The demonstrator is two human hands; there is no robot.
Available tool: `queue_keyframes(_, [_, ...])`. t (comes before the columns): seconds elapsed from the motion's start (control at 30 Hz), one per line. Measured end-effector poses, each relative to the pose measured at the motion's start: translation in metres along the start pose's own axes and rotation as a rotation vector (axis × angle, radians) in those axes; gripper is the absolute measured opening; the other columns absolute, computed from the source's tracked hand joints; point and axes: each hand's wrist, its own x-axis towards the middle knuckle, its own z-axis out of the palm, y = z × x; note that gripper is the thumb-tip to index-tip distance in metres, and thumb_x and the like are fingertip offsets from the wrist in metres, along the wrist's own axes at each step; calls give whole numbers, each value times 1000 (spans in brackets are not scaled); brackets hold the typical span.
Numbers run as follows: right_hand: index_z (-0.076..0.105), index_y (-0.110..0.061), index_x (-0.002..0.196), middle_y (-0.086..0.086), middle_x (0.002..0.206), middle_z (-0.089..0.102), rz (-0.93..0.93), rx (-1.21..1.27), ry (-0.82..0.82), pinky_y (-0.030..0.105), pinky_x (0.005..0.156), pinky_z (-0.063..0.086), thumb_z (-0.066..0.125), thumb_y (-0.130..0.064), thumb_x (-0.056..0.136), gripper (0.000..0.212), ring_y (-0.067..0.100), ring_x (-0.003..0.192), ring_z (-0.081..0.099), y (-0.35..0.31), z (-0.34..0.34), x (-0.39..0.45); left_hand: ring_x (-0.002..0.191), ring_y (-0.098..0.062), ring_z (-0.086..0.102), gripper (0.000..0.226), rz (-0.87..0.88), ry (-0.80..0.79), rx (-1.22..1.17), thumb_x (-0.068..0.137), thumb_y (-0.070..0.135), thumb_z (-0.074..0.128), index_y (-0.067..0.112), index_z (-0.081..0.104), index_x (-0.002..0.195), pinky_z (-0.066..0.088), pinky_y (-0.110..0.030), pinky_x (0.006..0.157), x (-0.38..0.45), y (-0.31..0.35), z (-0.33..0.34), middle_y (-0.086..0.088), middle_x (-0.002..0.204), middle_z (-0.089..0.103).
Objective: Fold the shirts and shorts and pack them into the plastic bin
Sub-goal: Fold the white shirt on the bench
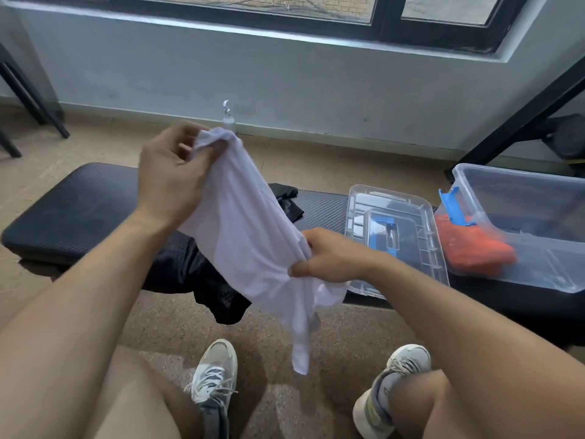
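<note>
The left hand (172, 172) grips one bunched end of a white shirt (250, 239), raised above the desk (79, 201). The right hand (329, 256) pinches the shirt lower down and nearer the body, so the cloth stretches slantwise between the two hands, with a loose tail hanging below the right hand toward the floor. Under the shirt, black shorts (196, 274) lie on the desk and spill over its near edge. To the right lies a clear lid (395, 236), flat on the desk. Beyond it stands the clear bin (522, 223), with a folded orange garment (474, 245) inside, against its left wall.
</note>
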Motion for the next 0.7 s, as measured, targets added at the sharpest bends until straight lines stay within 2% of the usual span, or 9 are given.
queue_keyframes(0.1, [64,-30,81,-13,79,69,-11,46,62,23,61,53,71,-18,84,14,3,69,67,-7,-27,-14,70,-4,59,13,-129,86,-30,84,50,71,39,65,81,49,-24,67,10,-25,-14,13,83,69])
queue_keyframes(0.2, [70,-24,87,-10,78,70,-2,72,157,29,62,53,71,-13,78,14,4,69,65,-6,-49,-28,77,-7,60,17,-228,78,-72,84,50,72,34,66,83,49,-30,72,10,-38,-14,7,90,69])
queue_keyframes(0.37, [72,-21,93,13,85,74,75,180,125,37,63,54,82,-14,72,23,20,68,67,5,-98,-44,74,-18,62,19,-358,-89,-155,87,43,76,28,66,82,50,-35,67,9,-45,-3,-2,89,67])
queue_keyframes(0.43, [69,-19,88,7,72,67,131,195,276,26,55,48,85,-12,72,23,12,57,58,19,-104,-28,73,-21,61,17,-417,-145,-134,89,36,76,22,66,85,49,-37,66,8,-54,1,-9,90,66])
queue_keyframes(0.47, [69,-20,89,-1,74,65,171,144,433,24,55,45,84,-12,72,24,10,59,57,27,-101,-14,74,-22,60,18,-431,-150,-87,89,33,76,19,65,86,48,-37,66,9,-61,2,-10,90,67])
queue_keyframes(0.53, [68,-26,99,-3,95,65,241,-126,728,29,70,49,74,-8,76,29,17,84,61,42,-86,12,75,-23,57,19,-429,-152,86,89,31,75,15,64,87,44,-33,64,11,-74,2,-9,88,66])
queue_keyframes(0.57, [67,-26,106,0,107,63,248,-265,767,34,79,50,67,-4,78,36,23,98,60,47,-76,21,76,-23,56,20,-426,-158,183,90,30,74,14,63,86,42,-32,62,13,-81,0,-9,87,66])
queue_keyframes(0.63, [63,-27,118,3,120,59,259,-350,669,41,92,50,62,-2,82,43,27,113,57,56,-57,33,81,-27,58,19,-430,-178,345,91,29,72,16,61,82,40,-33,62,14,-92,-4,-8,88,66])
queue_keyframes(0.7, [60,-30,119,-1,123,60,296,-289,534,42,95,50,69,-18,87,35,24,114,58,57,-49,34,88,-32,61,20,-448,-208,460,92,32,71,14,64,87,43,-35,70,13,-102,-8,-10,92,68])
